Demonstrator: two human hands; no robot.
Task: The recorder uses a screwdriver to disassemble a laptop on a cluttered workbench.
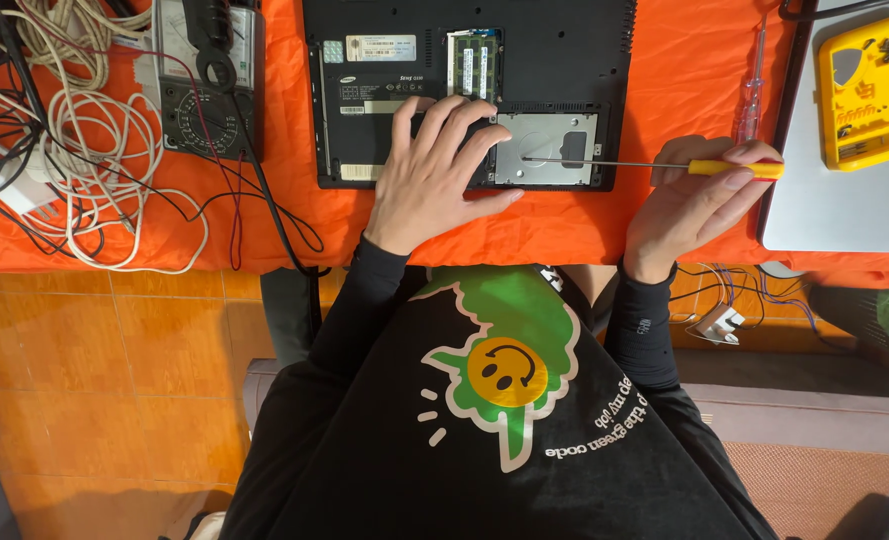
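Observation:
A black laptop [564, 60] lies bottom-up on the orange cloth, with its memory bay and a silver hard drive [554, 135] uncovered. My left hand [434, 170] rests flat on the laptop's base, fingers spread just left of the drive. My right hand [699, 195] grips a yellow-handled screwdriver [734, 168]. Its thin shaft points left and its tip reaches the drive's plate.
An analog multimeter [204, 80] with red and black leads lies at the left, beside tangled white and black cables [74, 150]. A clear-handled screwdriver [751, 90], a silver laptop lid [834, 210] and a yellow parts tray [869, 90] are at the right. The table edge [164, 265] runs along the orange cloth.

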